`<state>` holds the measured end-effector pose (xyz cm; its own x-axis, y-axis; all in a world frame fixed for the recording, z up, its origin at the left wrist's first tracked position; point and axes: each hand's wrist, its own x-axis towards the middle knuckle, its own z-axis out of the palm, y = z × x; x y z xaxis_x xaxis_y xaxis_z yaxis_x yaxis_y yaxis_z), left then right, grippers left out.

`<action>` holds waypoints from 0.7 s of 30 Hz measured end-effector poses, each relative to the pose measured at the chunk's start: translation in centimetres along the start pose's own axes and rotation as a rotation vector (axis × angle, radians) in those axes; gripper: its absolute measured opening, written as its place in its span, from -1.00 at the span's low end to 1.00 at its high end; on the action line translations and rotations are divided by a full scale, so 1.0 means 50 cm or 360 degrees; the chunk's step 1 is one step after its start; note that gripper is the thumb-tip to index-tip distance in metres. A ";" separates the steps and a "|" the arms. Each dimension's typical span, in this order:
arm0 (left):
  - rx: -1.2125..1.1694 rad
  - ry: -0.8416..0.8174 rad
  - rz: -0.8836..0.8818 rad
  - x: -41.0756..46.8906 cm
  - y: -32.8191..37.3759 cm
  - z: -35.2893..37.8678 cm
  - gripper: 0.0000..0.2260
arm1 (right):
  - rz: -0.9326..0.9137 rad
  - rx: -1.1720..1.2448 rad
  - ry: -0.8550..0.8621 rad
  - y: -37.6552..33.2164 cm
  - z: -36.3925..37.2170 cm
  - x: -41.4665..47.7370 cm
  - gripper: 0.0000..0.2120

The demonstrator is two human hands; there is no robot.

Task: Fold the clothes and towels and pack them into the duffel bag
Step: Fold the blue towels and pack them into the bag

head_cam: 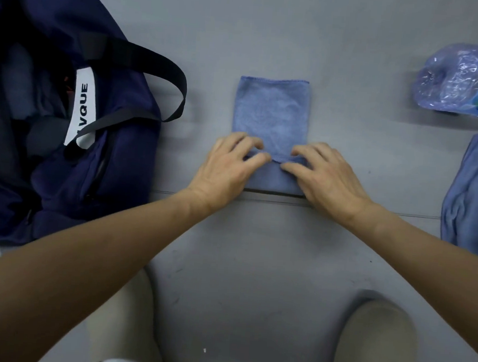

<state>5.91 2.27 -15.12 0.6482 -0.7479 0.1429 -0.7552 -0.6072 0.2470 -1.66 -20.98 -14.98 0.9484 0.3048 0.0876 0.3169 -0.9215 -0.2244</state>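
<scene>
Towel (272, 109) — blue, folded narrow — lies flat on the grey floor (271, 27) right of the open duffel bag (126, 156), my left hand (227, 166) and right hand (327, 177) each pinching its raised near fold.

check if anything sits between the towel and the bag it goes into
Nothing visible does. The towel, pinched by the left hand and right hand, lies right of the bag, with only bare floor between. A black strap lies across the bag's top and may need nudging aside.
</scene>
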 end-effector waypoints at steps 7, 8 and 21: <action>-0.0062 -0.0240 0.0172 -0.038 -0.022 0.012 -0.55 | 0.0150 -0.0016 -0.0447 -0.001 0.005 -0.027 -0.22; -0.0031 -0.0326 0.0142 -0.044 -0.026 0.010 -0.44 | 0.0179 -0.0006 -0.0457 -0.004 0.006 -0.022 -0.19; -0.0524 -0.0319 -0.0485 -0.030 -0.025 -0.039 -0.77 | 0.0619 0.0748 -0.0448 0.009 -0.039 0.029 -0.60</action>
<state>6.10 4.67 -13.80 0.7787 -0.6061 -0.1620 -0.4422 -0.7134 0.5436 -0.18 -21.43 -13.04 0.9414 0.0816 -0.3273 -0.1373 -0.7935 -0.5928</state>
